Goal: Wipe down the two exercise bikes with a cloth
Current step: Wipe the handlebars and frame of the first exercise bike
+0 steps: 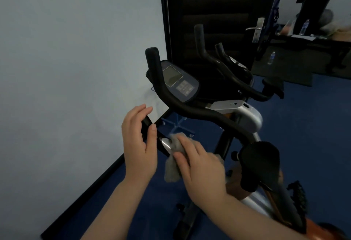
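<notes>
From my head view, my left hand (139, 141) curls round the near end of the black handlebar (190, 107), thumb and fingers wrapped on the grip, which I judge steadies the bar while I rub just beside it. My right hand (201, 167) lies knuckles up with fingers extended, pressing the grey cloth (173, 163) over the silver sensor plate (166, 144). Beyond my fingertips sits the console (180, 82), and farther right the second bike (233, 69) stands unwiped.
</notes>
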{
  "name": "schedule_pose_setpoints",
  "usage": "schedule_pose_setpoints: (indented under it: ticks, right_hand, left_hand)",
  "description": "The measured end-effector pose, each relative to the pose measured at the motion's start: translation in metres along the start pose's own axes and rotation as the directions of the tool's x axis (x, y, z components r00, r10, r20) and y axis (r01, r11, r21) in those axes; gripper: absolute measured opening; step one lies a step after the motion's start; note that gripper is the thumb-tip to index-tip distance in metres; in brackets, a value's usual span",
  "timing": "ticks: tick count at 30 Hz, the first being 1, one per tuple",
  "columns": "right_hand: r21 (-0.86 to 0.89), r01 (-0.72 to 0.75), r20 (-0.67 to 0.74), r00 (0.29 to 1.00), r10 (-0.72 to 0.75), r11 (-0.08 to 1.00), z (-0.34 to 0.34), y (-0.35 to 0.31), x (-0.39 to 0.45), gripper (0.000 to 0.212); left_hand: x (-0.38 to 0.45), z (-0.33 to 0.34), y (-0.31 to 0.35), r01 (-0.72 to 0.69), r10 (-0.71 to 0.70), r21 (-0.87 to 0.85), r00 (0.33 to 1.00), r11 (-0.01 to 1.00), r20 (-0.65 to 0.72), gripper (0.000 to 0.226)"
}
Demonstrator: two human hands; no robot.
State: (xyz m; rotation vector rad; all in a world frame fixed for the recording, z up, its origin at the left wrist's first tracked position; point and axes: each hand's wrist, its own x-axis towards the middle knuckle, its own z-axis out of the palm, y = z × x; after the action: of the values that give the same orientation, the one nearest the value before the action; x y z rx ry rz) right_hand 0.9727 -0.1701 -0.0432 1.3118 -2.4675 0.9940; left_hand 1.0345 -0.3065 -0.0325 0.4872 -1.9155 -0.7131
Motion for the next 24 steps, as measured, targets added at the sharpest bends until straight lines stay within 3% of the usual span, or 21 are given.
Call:
schedule_pose_setpoints:
  ticks: [3, 8, 15, 19, 24]
  right_hand:
    - [-0.001, 0.046, 0.110, 0.993, -0.046, 0.999, 0.009, -0.019, 0.021, 0.058]
    - [0.031, 0.104, 0.147, 0.983, -0.107, 0.994, -0.002, -0.001, 0.002, 0.057]
    - [0.316, -0.053, 0.227, 0.974, -0.021, 0.947, 0.006, -0.023, 0.040, 0.061]
    - [0.166, 0.069, 0.198, 0.975, -0.101, 0.984, -0.003, -0.012, 0.014, 0.062]
    - [0.200, -0.087, 0.269, 0.963, 0.031, 0.976, 0.012, -0.027, 0.052, 0.051]
  left_hand:
    - [0.002, -0.007, -0.001, 0.039, -0.038, -0.030, 0.999, 0.999, 0.029, 0.038]
    - [0.005, -0.023, -0.002, 0.085, -0.073, -0.122, 0.992, 0.989, 0.100, 0.039]
    - [0.006, -0.025, 0.001, 0.153, -0.139, -0.186, 0.987, 0.971, 0.085, 0.038]
    - [0.010, -0.031, 0.000, 0.151, -0.129, -0.224, 0.986, 0.963, 0.107, 0.037]
    - [0.012, -0.031, 0.000, 0.155, -0.138, -0.243, 0.987, 0.958, 0.087, 0.035]
